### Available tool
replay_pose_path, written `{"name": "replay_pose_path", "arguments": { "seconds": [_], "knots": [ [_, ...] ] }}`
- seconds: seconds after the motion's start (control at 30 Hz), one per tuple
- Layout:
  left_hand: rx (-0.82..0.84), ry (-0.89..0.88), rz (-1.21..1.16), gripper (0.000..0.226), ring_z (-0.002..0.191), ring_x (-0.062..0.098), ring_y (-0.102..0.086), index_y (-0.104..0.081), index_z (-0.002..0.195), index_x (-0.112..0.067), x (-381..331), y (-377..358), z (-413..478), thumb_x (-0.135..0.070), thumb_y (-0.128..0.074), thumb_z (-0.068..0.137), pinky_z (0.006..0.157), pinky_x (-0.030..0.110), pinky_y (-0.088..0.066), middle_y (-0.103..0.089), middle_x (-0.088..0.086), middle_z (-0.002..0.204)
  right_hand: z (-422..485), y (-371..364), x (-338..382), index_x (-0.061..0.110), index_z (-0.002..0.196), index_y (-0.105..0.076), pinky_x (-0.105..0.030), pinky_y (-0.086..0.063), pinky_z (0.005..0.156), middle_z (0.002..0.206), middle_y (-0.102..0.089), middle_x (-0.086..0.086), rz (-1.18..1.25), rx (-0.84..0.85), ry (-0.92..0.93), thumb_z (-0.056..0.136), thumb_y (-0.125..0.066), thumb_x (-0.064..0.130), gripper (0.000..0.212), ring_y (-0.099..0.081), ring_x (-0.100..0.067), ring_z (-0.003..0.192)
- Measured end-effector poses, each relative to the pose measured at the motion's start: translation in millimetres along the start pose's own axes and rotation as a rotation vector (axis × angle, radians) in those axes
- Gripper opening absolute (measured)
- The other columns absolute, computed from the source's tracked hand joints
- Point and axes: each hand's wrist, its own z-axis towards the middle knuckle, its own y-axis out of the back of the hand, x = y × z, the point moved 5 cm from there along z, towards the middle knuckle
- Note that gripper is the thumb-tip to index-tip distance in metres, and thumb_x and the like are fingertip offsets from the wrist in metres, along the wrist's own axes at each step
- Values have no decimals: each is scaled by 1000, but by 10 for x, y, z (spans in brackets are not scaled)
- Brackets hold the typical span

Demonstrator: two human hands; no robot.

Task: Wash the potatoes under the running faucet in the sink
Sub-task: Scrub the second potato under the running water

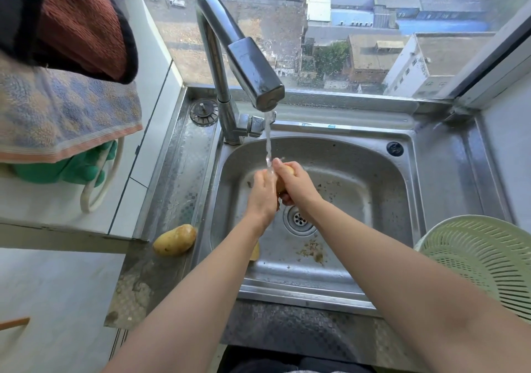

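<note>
Water runs from the steel faucet (pixel 255 82) into the steel sink (pixel 359 177). Both hands meet under the stream above the drain (pixel 298 219). My right hand (pixel 296 184) grips a yellow potato (pixel 288 171), which shows only between the fingers. My left hand (pixel 263 197) presses against the same potato from the left. A second potato (pixel 175 240) lies on the counter left of the sink. A third potato (pixel 255 251) sits in the basin, mostly hidden under my left forearm.
A pale green colander (pixel 482 257) stands on the right drainboard. Peel scraps (pixel 311 250) lie on the basin floor. A sink plug (pixel 203 112) rests behind the faucet base. Towels (pixel 66 108) and green gloves (pixel 71 168) hang at the left. A window is behind the sink.
</note>
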Motion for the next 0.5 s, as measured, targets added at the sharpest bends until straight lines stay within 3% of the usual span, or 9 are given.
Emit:
{"name": "replay_pose_path", "arguments": {
  "seconds": [0.07,0.13,0.23,0.37,0.5],
  "knots": [
    [-13,12,0,47,57,10,-44,-48,120,3,13,44,43,-34,-29,98,37,12,-33,-55,14,84,-9,-32,-34,16,119,-49,-22,-39,48,85,-53,-7,76,116,-13,91,-58,35,36,-43,-11,56],
    [-21,57,-9,47,53,11,-40,-48,120,2,39,104,68,-32,-27,96,37,17,-30,-54,16,81,-14,-69,-56,18,121,-45,-23,-39,50,88,-53,-10,92,204,-37,85,-56,24,38,-43,-11,55],
    [31,33,-24,54,47,8,-37,-51,119,0,-5,84,41,-41,-34,90,36,18,-28,-55,14,78,44,-57,-30,11,109,-46,-23,-33,42,78,-53,-9,113,125,-54,82,-49,26,31,-37,-11,48],
    [47,32,-45,53,44,7,-35,-53,118,2,-29,91,29,-39,-41,86,36,18,-26,-52,12,75,44,-43,-39,14,105,-44,-22,-31,41,79,-50,-6,54,86,-82,94,-43,29,20,-37,-10,48],
    [34,28,-75,54,46,7,-34,-54,115,3,-72,91,-43,-40,-46,83,37,20,-27,-50,6,70,53,-31,-32,11,109,-45,-24,-34,44,84,-50,-8,-6,88,-68,94,-42,33,27,-39,-11,52]
  ]
}}
